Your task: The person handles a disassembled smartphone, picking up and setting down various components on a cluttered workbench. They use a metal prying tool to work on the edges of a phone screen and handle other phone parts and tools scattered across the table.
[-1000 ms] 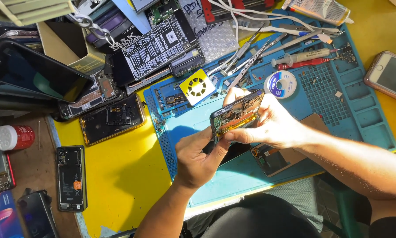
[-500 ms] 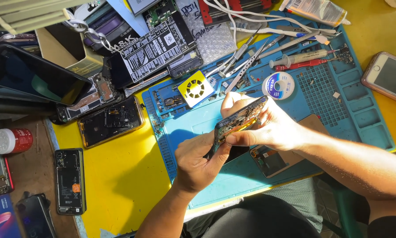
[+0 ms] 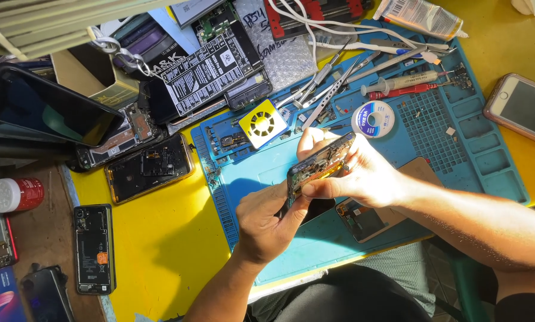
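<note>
An opened phone body [image 3: 320, 165] with its circuit boards showing is held tilted above the blue repair mat [image 3: 482, 173]. My right hand [image 3: 363, 176] grips it from the right, thumb along its lower edge and fingers over the top. My left hand [image 3: 267, 223] grips its lower left end from below. Under the hands, a dark phone part [image 3: 363, 219] lies on the mat beside a brown pad [image 3: 421, 173].
Tweezers, a red screwdriver [image 3: 407, 90], a solder wire spool [image 3: 372, 118] and a yellow fan part [image 3: 262, 123] lie on the mat's far side. Opened phones [image 3: 150, 167] [image 3: 94, 248] rest on the yellow table at left, a pink-cased phone [image 3: 520, 109] at right, a red-and-white jar [image 3: 16, 194] far left.
The phone body has tilted a little more on edge between the hands. The hands stay in about the same place over the mat.
</note>
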